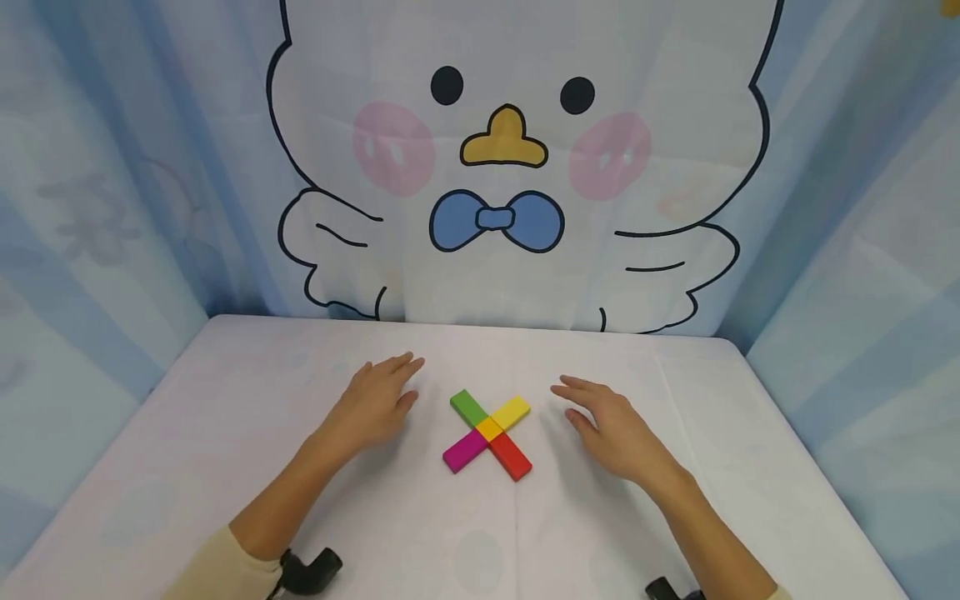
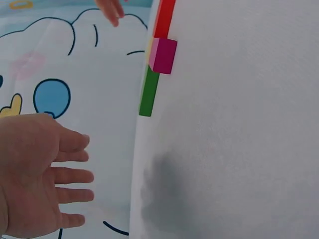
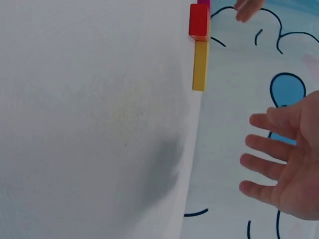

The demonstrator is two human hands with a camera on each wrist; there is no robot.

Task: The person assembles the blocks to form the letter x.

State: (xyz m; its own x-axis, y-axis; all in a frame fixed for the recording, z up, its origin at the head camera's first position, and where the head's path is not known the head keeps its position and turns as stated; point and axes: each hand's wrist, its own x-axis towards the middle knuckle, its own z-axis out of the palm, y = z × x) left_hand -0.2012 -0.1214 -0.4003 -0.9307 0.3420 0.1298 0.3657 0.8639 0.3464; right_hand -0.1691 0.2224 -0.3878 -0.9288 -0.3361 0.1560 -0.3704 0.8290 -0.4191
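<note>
Several coloured blocks lie on the white table in an X. A small orange-yellow block (image 1: 490, 429) forms the centre, with a green block (image 1: 469, 408) at far left, a yellow block (image 1: 512, 412) at far right, a purple block (image 1: 464, 452) at near left and a red block (image 1: 511, 457) at near right, each end meeting the centre. To the left of them my left hand (image 1: 375, 404) hovers over the table, fingers extended, holding nothing. My right hand (image 1: 611, 425) is raised on the other side, fingers spread and likewise holding nothing. Both hands are apart from the blocks.
The white table (image 1: 480, 562) carries the hands' shadows. Behind it hangs a curtain (image 1: 495, 292) printed with a cartoon bird wearing a blue bow tie, and pale blue curtains (image 1: 82, 233) close in the sides. A black wrist device (image 1: 311, 573) sits at the left sleeve.
</note>
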